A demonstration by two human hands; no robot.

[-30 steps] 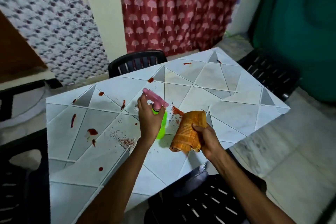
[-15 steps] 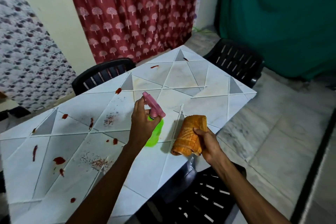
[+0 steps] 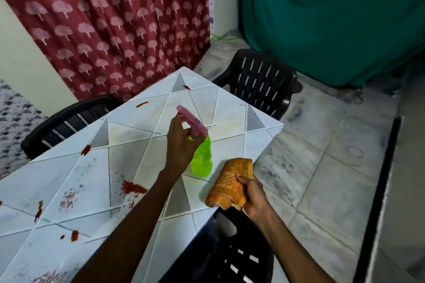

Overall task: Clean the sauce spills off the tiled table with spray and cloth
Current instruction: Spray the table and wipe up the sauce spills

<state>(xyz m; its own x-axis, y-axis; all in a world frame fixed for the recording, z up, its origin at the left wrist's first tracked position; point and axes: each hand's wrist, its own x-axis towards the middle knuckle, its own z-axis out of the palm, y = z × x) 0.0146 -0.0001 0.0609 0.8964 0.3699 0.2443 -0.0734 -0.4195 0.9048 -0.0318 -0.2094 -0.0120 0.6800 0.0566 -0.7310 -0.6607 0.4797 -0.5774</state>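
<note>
The left hand (image 3: 181,145) has carried the lime-green plastic spray bottle (image 3: 202,158) toward the far corner of the white tiled table (image 3: 230,110), fingers curled round its hidden neck. The right hand (image 3: 253,193) grips a folded orange cloth (image 3: 232,181) at the near edge, fingertips tucked out of sight; red sauce spills (image 3: 133,187) run off-frame left.

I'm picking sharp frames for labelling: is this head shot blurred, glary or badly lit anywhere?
Head view: motion blur softens the red curtain and the right edge; the spray bottle and orange cloth are readable; light is dim and even, with no glare on the tiled table; wide-angle bending shows at the borders.
</note>
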